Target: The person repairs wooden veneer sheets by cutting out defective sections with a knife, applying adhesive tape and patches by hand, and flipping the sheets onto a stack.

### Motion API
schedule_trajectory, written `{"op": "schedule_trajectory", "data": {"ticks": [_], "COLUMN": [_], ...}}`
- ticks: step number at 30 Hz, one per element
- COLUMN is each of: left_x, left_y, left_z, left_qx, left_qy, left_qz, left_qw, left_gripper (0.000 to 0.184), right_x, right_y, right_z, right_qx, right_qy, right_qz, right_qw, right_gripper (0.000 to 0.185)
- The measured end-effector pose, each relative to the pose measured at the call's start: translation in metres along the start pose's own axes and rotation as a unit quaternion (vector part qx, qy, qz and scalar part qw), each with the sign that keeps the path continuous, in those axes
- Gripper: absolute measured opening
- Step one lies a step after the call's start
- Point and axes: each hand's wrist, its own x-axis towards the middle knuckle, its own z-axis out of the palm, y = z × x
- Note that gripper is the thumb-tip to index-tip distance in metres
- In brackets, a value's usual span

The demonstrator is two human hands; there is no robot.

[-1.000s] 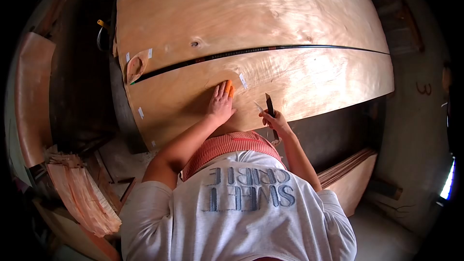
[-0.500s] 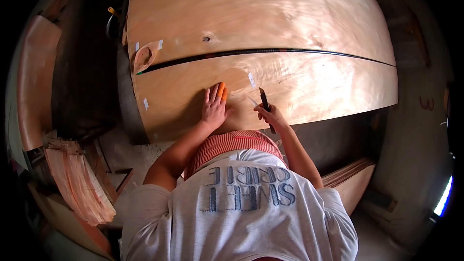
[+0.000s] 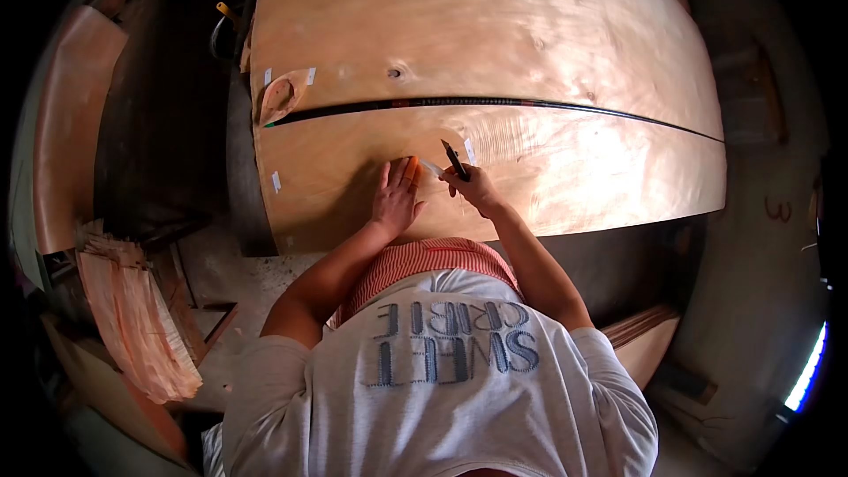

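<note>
My left hand (image 3: 397,198) lies flat on the wood veneer sheet (image 3: 336,203), fingers stretched forward, with orange covers on some fingertips. Just to its right, my right hand (image 3: 471,187) is closed around a black cutter knife (image 3: 455,160) whose tip points forward and left. A thin white strip (image 3: 432,168) also sticks out of the right hand toward the left fingertips. Beyond both hands is a faint rounded outline in the veneer, with a white tape piece (image 3: 470,151) at its right edge.
A long dark rod (image 3: 424,102) lies across the veneer. A leaf-shaped veneer patch (image 3: 283,95) with white tape sits at the left. Veneer scraps (image 3: 141,318) are stacked at lower left, more sheets (image 3: 645,344) at lower right. A yellow-handled tool (image 3: 227,11) is at upper left.
My right hand has moved left and forward with the knife, closer to my left hand. My left hand stays flat on the veneer. The whole view has shifted slightly.
</note>
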Motion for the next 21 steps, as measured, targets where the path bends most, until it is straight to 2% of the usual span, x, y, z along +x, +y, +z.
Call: {"op": "schedule_trajectory", "data": {"ticks": [6,13,14,17,19,21], "left_x": [-0.001,-0.004,-0.005,-0.008,-0.011,-0.013], "left_y": [-0.002,-0.003,-0.005,-0.006,-0.003,-0.01], "left_z": [0.004,-0.001,-0.001,-0.002,-0.006,-0.007], "left_qx": [-0.008,-0.034,-0.033,-0.037,-0.048,-0.054], "left_qy": [0.025,0.052,0.052,0.055,0.066,0.072], "left_qz": [-0.004,-0.039,-0.042,-0.071,-0.115,-0.115], "left_qw": [1.0,0.997,0.997,0.995,0.99,0.989], "left_gripper": [0.069,0.072,0.072,0.07,0.069,0.067], "right_x": [0.017,0.065,0.07,0.075,0.08,0.082], "right_y": [-0.003,0.007,0.012,0.014,0.02,0.022], "right_z": [0.003,0.031,0.031,0.035,0.034,0.035], "right_qx": [-0.014,-0.012,-0.055,-0.037,-0.036,-0.036], "right_qy": [0.029,-0.024,-0.02,-0.027,-0.043,-0.049], "right_qz": [0.021,-0.04,-0.009,0.023,0.018,0.014], "right_qw": [0.999,0.999,0.998,0.999,0.998,0.998], "right_gripper": [0.025,0.022,0.022,0.022,0.025,0.027]}}
